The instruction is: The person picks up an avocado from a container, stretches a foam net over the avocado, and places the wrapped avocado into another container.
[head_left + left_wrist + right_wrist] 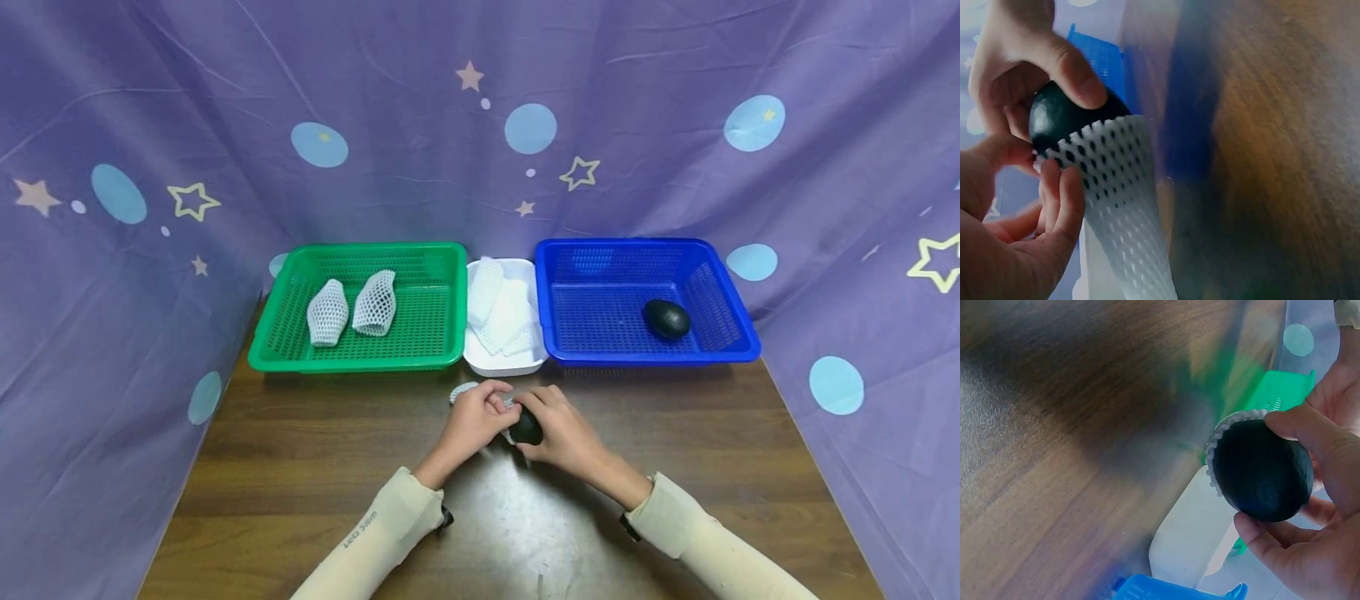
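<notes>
A dark avocado is partly inside a white foam net sleeve, its bare end showing past the sleeve's rim. My right hand grips the avocado between thumb and fingers. With curled fingers, my left hand pinches the rim of the sleeve, as the left wrist view shows. The sleeve's loose end reaches out to the left of my hands, just above the table. In the head view, the hands hide most of the sleeve and part of the avocado.
A green basket at the back left holds two netted fruits. A white tray with several foam sleeves stands between it and a blue basket, which holds one bare avocado. A purple curtain hangs behind.
</notes>
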`<action>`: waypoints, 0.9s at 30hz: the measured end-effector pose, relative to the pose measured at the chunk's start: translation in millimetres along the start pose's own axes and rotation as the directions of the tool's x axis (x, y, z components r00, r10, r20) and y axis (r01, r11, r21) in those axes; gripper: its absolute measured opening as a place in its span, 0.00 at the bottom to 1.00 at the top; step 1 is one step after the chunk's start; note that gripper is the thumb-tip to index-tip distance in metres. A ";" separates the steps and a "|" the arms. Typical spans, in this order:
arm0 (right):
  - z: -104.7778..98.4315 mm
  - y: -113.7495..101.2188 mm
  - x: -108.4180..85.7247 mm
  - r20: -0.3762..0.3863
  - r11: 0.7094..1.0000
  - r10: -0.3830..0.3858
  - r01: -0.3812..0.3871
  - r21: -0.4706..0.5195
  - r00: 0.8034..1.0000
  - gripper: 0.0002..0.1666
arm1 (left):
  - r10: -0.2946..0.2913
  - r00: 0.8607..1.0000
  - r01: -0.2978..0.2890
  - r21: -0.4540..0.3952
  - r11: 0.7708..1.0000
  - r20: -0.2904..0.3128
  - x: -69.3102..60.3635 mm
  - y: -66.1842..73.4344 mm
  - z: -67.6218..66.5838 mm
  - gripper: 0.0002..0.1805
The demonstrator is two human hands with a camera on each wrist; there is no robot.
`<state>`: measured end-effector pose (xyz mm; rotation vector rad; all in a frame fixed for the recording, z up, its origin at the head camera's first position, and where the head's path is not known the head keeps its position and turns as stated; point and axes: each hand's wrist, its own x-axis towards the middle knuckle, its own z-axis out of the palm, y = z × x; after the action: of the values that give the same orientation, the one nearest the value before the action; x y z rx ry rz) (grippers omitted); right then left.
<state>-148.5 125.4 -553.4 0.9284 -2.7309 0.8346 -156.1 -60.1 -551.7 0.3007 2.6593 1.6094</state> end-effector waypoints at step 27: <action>9.4 2.6 -4.8 -0.092 0.996 -0.017 0.025 0.085 0.996 0.40 | -0.051 0.999 0.049 -0.147 0.988 -0.014 2.7 -4.1 0.2 0.04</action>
<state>-145.8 124.5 -563.9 0.9092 -2.6214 0.9734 -159.3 -61.3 -555.2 0.2151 2.5207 1.7884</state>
